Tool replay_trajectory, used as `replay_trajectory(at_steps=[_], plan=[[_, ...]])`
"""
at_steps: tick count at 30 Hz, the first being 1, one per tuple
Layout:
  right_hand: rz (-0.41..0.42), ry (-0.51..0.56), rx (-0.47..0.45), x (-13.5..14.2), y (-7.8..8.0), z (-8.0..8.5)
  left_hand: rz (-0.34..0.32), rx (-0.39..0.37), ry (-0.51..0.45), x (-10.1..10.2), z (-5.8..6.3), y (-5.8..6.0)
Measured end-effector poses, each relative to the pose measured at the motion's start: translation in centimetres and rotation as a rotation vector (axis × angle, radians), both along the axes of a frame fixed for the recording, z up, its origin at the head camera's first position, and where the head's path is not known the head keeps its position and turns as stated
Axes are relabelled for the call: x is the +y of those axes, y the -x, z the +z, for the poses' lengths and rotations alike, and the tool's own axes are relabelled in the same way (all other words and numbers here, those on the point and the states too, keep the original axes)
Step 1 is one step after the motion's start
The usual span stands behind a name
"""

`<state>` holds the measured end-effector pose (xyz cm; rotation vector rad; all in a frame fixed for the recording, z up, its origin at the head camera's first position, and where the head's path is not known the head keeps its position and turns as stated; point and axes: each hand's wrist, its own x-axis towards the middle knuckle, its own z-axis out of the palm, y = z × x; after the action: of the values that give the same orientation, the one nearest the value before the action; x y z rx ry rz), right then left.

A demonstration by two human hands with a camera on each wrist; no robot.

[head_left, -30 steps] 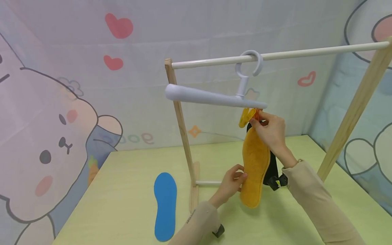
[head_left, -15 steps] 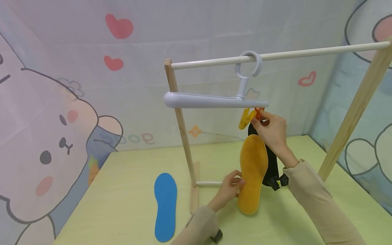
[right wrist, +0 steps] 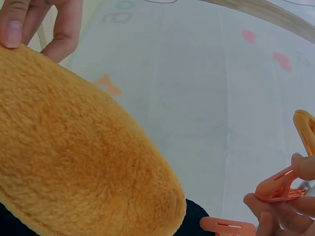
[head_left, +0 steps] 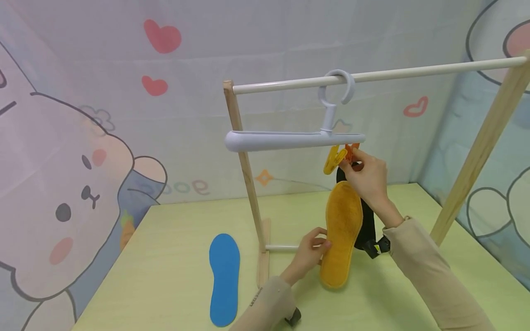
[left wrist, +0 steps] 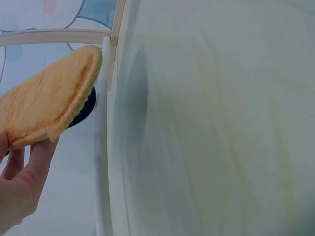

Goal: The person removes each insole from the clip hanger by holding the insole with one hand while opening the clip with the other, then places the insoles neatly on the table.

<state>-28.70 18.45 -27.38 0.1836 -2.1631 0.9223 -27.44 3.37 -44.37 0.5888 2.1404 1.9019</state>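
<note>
A fuzzy yellow insole [head_left: 341, 234] is upright below the hanger; my left hand [head_left: 309, 252] pinches its left edge between thumb and fingers. In the right wrist view, my right hand [right wrist: 290, 211] pinches an orange clothespin [right wrist: 275, 189]. A second orange clothespin [right wrist: 229, 226] is at the top of a black insole [head_left: 367, 227], which is mostly hidden behind the yellow one. Left of my right hand in the head view, a yellow clothespin [head_left: 334, 160] hangs under the light-grey hanger [head_left: 281, 140]. The yellow insole's top is apart from the clothespins.
The hanger hooks over the white rail [head_left: 414, 73] of a wooden-legged rack [head_left: 480, 151]. A blue insole [head_left: 224, 278] lies on the pale yellow table [head_left: 165, 257], left of the rack's foot. A printed cloth [head_left: 207, 92] backs the table.
My left hand has tipped and lowered the yellow insole, so its top has come away from my right hand. The hanger's left end has dropped. The right hand has barely moved.
</note>
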Motion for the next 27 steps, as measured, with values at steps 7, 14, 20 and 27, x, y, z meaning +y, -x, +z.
replay_trajectory(at_steps=[7,14,20,27], plan=[[0.014,-0.001,0.014,0.0,0.1,-0.2,-0.002,-0.017,-0.009,-0.2,0.5,-0.2],[0.031,0.002,0.046,0.2,0.1,-0.4,0.0,-0.032,-0.025,-0.4,0.7,-0.4],[0.043,0.009,0.053,0.3,0.1,-0.4,-0.003,-0.051,-0.037,-0.8,1.1,-0.6],[0.043,0.036,0.057,0.7,0.1,-0.8,0.031,-0.041,-0.044,-1.4,2.2,-1.2]])
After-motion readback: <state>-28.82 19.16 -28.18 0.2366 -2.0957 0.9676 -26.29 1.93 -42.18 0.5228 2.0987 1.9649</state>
